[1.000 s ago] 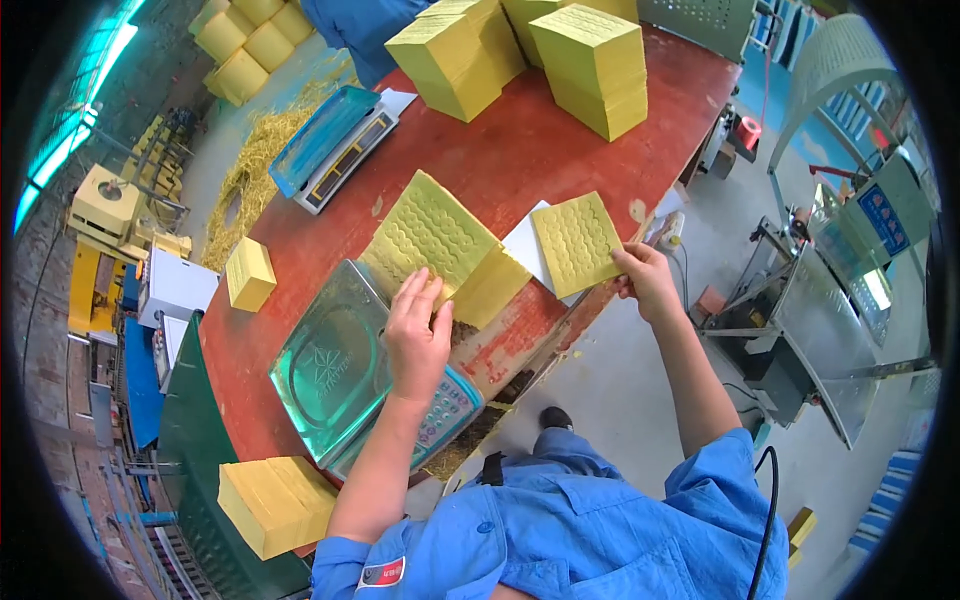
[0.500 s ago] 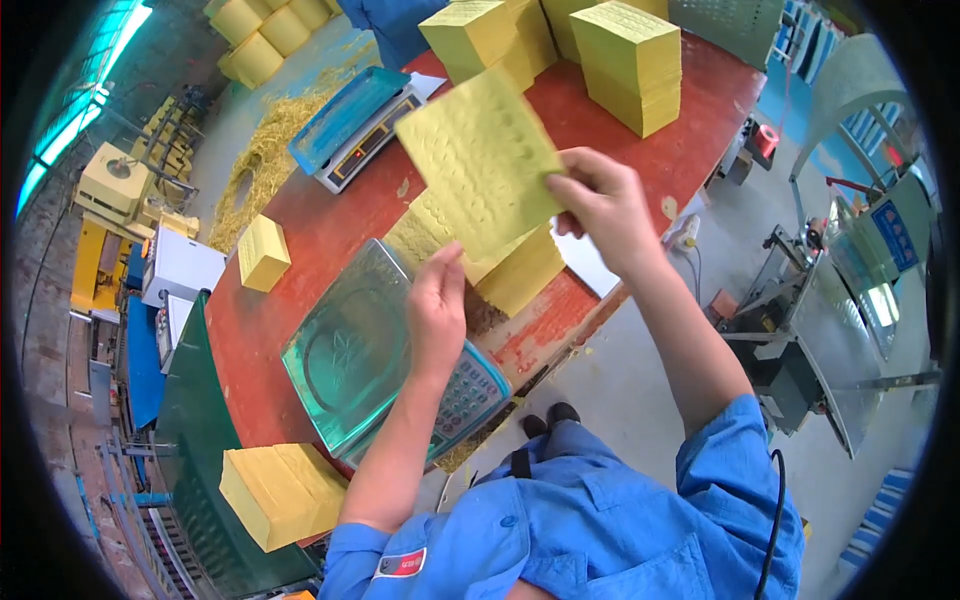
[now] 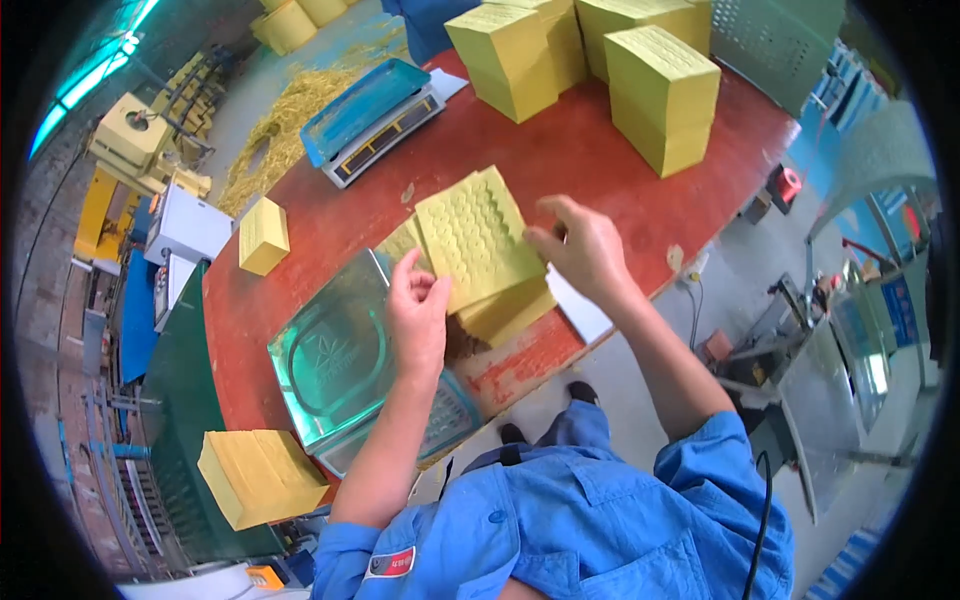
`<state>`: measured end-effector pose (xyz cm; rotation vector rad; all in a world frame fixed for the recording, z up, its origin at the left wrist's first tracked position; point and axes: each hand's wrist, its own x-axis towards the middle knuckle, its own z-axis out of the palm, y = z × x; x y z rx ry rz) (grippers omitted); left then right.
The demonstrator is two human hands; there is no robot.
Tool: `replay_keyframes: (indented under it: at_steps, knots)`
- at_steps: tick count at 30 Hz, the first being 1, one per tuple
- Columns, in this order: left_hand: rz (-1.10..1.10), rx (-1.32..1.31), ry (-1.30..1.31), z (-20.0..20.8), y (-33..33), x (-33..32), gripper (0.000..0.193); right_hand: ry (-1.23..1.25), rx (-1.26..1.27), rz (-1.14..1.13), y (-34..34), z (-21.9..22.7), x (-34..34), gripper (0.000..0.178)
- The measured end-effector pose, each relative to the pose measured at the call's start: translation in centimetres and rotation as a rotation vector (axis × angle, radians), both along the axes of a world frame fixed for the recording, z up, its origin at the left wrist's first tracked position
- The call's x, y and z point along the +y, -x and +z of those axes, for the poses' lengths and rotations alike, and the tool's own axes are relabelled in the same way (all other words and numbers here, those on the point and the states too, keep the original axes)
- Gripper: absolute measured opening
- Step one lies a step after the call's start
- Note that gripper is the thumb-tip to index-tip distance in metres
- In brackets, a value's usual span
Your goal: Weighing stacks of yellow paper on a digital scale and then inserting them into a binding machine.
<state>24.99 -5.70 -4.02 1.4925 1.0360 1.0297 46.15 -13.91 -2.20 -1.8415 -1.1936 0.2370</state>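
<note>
A thin bundle of yellow embossed paper sheets (image 3: 478, 238) lies askew on top of a thicker yellow stack (image 3: 510, 312) on the red table (image 3: 560, 150). My left hand (image 3: 418, 312) rests against the bundle's left edge, fingers spread and touching the paper. My right hand (image 3: 580, 248) hovers at the bundle's right edge, fingers loosely apart, holding nothing. A weighing scale with a shiny steel pan (image 3: 335, 352) sits just left of the stack, under my left forearm.
Tall yellow paper stacks (image 3: 660, 95) stand at the table's far side, beside a second blue-topped scale (image 3: 370, 115). A small yellow block (image 3: 263, 235) lies at the left, another stack (image 3: 258, 475) below the table. Straw (image 3: 275, 125) covers the floor; machines stand right.
My right hand carried the bundle from the right side of the table, lifted it over the stack, laid it on top and let go. My left hand stayed by the stack.
</note>
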Motion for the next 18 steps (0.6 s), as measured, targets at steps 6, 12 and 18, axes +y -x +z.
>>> replay_keyframes:
  at_steps: [6,12,18]
  knots:
    - [0.117,0.059,0.08,0.5,0.1,-1.5,0.047,-0.173,0.092,0.174,0.4,-1.5,0.6,0.021]
    - [0.162,0.15,0.068,0.2,0.0,-1.5,0.04,-0.289,-0.101,0.234,1.5,0.4,0.5,0.028]
    - [0.2,0.278,0.018,0.9,-0.9,-2.0,0.038,-0.395,-0.143,0.284,1.4,1.4,0.7,0.028]
